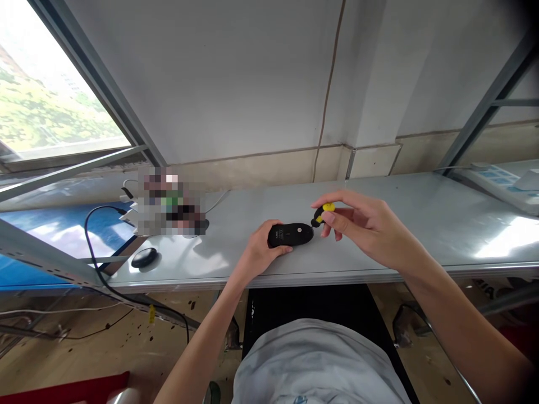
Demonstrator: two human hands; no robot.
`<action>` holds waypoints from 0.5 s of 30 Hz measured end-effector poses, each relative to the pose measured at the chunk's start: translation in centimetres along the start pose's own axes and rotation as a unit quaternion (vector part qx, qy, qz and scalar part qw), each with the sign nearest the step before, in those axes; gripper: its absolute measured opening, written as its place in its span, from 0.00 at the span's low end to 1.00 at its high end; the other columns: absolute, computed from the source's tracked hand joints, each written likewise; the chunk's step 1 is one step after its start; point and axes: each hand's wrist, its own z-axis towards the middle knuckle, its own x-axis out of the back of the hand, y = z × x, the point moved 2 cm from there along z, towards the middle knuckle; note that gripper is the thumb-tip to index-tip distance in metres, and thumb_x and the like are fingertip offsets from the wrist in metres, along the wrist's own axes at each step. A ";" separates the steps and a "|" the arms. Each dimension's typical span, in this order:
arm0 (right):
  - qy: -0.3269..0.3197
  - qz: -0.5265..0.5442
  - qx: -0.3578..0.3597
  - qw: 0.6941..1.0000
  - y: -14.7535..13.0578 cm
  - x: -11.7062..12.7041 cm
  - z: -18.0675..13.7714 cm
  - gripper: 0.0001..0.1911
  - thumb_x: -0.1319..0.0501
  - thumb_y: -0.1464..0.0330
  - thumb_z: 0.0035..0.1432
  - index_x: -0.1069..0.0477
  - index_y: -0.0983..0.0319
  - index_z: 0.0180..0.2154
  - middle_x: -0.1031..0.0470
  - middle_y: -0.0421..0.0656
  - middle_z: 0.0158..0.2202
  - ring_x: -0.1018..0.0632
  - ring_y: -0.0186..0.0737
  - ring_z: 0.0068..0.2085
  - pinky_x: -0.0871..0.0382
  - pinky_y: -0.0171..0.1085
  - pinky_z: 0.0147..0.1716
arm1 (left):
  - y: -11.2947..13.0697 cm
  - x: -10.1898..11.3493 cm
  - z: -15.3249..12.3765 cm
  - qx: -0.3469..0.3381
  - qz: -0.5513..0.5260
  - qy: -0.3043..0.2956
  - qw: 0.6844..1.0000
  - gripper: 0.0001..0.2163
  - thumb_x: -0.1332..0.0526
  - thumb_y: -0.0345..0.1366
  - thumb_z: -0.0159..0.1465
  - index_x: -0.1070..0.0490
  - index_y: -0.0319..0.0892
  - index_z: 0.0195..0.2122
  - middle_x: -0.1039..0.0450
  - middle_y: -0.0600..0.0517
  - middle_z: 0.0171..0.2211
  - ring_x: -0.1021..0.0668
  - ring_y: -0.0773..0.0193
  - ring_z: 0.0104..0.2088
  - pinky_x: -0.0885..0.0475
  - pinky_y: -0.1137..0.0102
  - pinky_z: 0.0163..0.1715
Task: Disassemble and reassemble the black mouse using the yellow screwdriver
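My left hand (pixel 261 247) is closed around the near end of a long, rounded black device (pixel 288 235), thumb along its lower edge. White print and a small pale round spot show on the device's upward face, and it is held at the tabletop. Between the thumb and fingers of my right hand (pixel 357 224) is a stubby black-and-yellow screwdriver (pixel 323 214). It is tilted, its dark lower end at the right end of the device; whether the tip touches is too small to tell.
A black rounded object (pixel 144 257) lies at the left on the grey table (pixel 379 241). Behind it stands a blurred-out cluster (pixel 172 207) with cables. A black cable (pixel 95 261) droops over the left edge. Metal frame posts rise at both sides, and a pale, blue-marked object (pixel 505 182) sits far right.
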 end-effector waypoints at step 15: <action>-0.003 -0.021 0.001 1.000 0.0 -0.1 -0.2 0.15 0.39 0.55 0.69 0.24 0.51 0.53 0.21 0.42 0.47 0.21 0.38 0.34 0.25 0.40 0.35 | 0.1 0.0 0.0 0.003 0.003 0.001 1.000 0.22 0.28 0.39 0.60 0.32 0.47 0.54 0.26 0.52 0.50 0.24 0.55 0.48 0.29 0.62 0.51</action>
